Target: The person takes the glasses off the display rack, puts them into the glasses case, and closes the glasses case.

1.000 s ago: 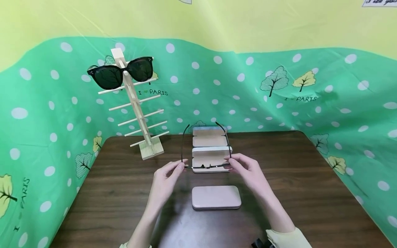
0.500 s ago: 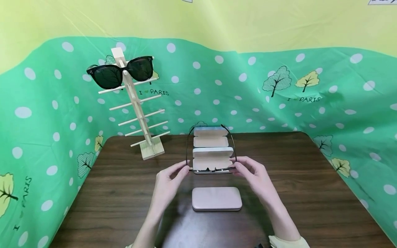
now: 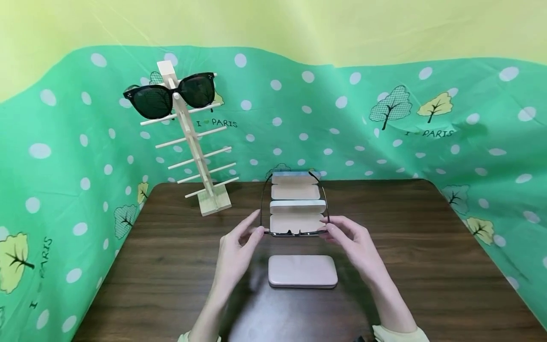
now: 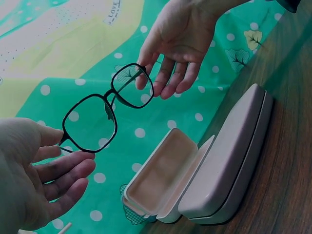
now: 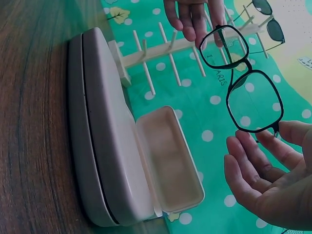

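Here, held eyeglasses [image 5: 248, 64], cloth [image 3: 359, 118] reading "PARIS", "LOVE"

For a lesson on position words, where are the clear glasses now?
In the head view, slightly right of centre, the clear glasses are held between the left hand and right hand, appearing above the closed case.

Curtained-off workspace, the wider premises hidden: green-and-yellow cloth [image 3: 325, 111], printed with trees [image 3: 391, 107] and "PARIS" lettering [image 3: 438, 133], encloses a dark wood-grain bench [image 3: 436, 266].
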Demonstrator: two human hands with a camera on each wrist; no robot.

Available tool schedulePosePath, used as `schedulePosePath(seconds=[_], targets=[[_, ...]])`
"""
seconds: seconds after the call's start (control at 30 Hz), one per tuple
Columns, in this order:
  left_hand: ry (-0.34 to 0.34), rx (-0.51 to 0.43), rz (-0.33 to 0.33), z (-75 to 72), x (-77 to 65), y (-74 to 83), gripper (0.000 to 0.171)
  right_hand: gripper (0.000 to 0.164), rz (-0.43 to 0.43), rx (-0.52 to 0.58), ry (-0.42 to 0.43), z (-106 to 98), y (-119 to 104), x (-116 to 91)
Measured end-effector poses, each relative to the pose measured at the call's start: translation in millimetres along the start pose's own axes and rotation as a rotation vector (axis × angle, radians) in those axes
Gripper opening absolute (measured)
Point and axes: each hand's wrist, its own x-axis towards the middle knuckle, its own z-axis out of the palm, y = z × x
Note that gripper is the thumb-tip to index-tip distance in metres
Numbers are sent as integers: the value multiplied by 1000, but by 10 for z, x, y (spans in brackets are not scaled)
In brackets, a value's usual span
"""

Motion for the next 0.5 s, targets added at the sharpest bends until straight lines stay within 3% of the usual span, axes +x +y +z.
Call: schedulePosePath(seconds=[0.5], targets=[[-2, -58, 10, 21, -6, 4, 41, 32, 12, -4, -1, -39, -9, -1]])
